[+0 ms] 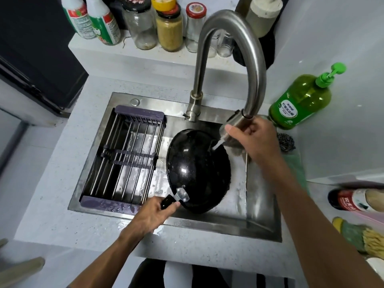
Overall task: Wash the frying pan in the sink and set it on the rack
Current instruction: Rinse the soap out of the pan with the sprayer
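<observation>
Rinsing the frying pan (198,169) under the tap

We are tilting the pan in the sink (257,223), centre frame, so water sheets off; our left hand (152,215) is curling tightly round its handle (167,201), our right hand (252,140) is gripping the faucet spray head (233,126), aiming it. The rack (124,159) is waiting left.

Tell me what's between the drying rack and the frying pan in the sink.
Head view: only a bare wet strip of sink floor separates the rack from the frying pan.
</observation>
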The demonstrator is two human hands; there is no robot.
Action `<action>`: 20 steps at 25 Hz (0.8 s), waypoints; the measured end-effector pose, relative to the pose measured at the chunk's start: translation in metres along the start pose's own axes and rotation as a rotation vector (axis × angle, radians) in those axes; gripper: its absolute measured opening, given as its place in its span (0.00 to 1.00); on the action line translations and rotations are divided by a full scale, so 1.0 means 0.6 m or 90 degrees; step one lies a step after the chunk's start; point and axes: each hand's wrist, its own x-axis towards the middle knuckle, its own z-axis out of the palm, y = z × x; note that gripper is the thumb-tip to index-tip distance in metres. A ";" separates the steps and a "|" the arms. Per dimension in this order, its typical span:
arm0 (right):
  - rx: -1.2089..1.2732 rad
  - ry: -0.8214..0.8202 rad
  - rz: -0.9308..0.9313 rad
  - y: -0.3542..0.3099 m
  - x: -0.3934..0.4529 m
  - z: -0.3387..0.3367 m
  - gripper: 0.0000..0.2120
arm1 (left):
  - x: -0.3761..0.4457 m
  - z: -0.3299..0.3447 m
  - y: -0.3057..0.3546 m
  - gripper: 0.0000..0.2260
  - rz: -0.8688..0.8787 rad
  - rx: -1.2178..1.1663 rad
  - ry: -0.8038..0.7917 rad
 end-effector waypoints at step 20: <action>-0.254 -0.170 0.148 0.184 0.043 0.165 0.29 | 0.021 0.055 0.047 0.18 0.066 -0.040 -0.107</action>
